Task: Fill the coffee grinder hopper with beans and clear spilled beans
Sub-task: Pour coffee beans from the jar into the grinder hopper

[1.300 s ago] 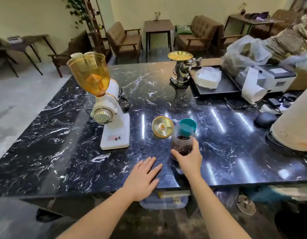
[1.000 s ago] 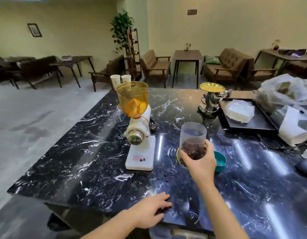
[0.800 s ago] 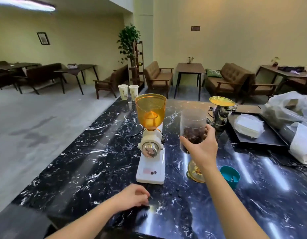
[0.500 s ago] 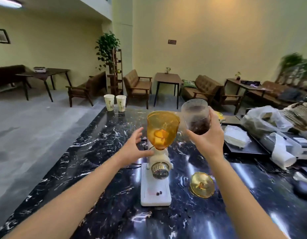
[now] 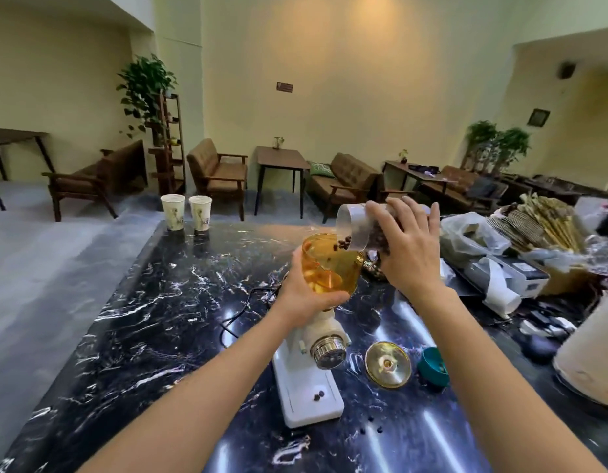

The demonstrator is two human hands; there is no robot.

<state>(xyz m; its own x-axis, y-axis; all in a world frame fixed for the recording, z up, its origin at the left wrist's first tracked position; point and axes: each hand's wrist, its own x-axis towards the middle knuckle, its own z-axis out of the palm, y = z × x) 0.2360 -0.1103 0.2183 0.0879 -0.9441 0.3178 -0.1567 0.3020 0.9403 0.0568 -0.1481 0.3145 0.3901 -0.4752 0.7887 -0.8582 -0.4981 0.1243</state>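
A white coffee grinder (image 5: pixel 309 380) stands on the black marble counter (image 5: pixel 152 322), topped by an amber hopper (image 5: pixel 333 264). My left hand (image 5: pixel 304 295) grips the hopper from its left and underside. My right hand (image 5: pixel 406 247) holds a clear jar (image 5: pixel 353 230) tipped sideways over the hopper's rim, and dark beans (image 5: pixel 344 243) are dropping from its mouth. Two spilled beans (image 5: pixel 319 395) lie on the grinder's base. A few more beans (image 5: pixel 371 425) lie on the counter just in front of it.
A gold hopper lid (image 5: pixel 388 364) and a teal jar cap (image 5: pixel 432 366) lie right of the grinder. Two paper cups (image 5: pixel 186 212) stand at the far counter edge. A power cord (image 5: pixel 241 315) runs behind the grinder. A plastic bag, a printer (image 5: pixel 507 274) and clutter fill the right side.
My right hand has tipped the jar from upright onto its side over the hopper, and beans now fall out. My left hand moved from beside the hopper to gripping it.
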